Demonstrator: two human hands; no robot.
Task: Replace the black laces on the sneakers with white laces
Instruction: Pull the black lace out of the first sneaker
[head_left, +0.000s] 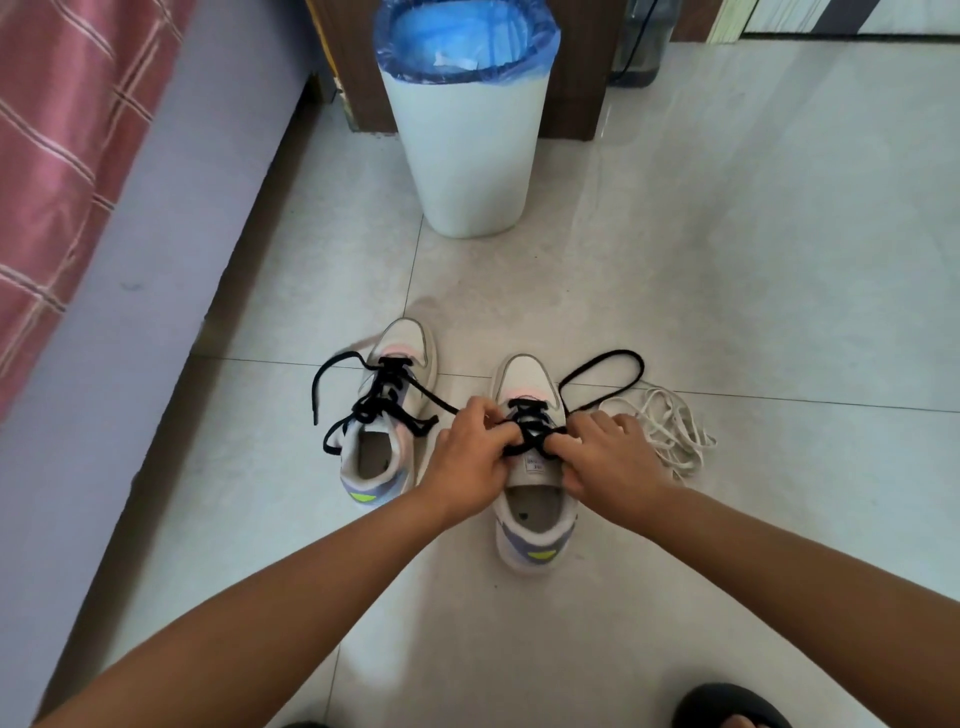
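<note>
**Tech A:** Two sneakers stand side by side on the tiled floor (727, 260), toes away from the person. Both carry black laces. The left sneaker (384, 431) has loosened ends trailing on the floor. The right sneaker (532, 499) is the one in work.

**Tech B:** Hand state?

**Tech A:** Left hand (467, 462) and right hand (608, 467) both have fingers curled, pinching the black lace (530, 431) at the upper eyelets, one on each side of the tongue.

**Tech B:** Handling properties?

**Tech A:** Judged: flat woven cord, light, limp, no stiffness. It will likely drag in the eyelets rather than slip. Grip close to each eyelet and draw out one crossing at a time. The uppers look soft and padded, the soles firmer; the shoe is light and may lift when pulled.

**Tech B:** Replacement stock?

**Tech A:** White laces (670, 436) lie in a loose tangle on the floor just right of the right sneaker, untouched.
</note>
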